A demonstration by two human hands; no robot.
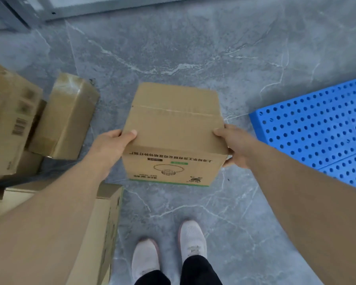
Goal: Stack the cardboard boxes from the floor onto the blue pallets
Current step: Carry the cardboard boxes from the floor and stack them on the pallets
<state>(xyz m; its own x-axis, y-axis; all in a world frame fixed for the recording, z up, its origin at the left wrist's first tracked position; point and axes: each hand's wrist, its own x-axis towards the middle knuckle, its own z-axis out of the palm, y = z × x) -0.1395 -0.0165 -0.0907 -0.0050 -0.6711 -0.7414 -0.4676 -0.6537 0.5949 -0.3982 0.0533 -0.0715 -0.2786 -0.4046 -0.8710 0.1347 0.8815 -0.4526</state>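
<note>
A brown cardboard box [174, 128] with a lamp drawing and green trim on its near side is held above the grey floor, in the middle of the view. My left hand [113, 144] grips its left edge, thumb on top. My right hand [233, 145] grips its right edge, fingers under the corner. The blue perforated pallet [321, 128] lies on the floor to the right of the box, with nothing on the part I see.
Several cardboard boxes sit at the left: a tall one [7, 120], a tape-wrapped one [67, 116] leaning beside it, and a larger one [103, 223] under my left forearm. A grey metal frame [56, 13] runs along the top. My white shoes [169, 256] stand below the box.
</note>
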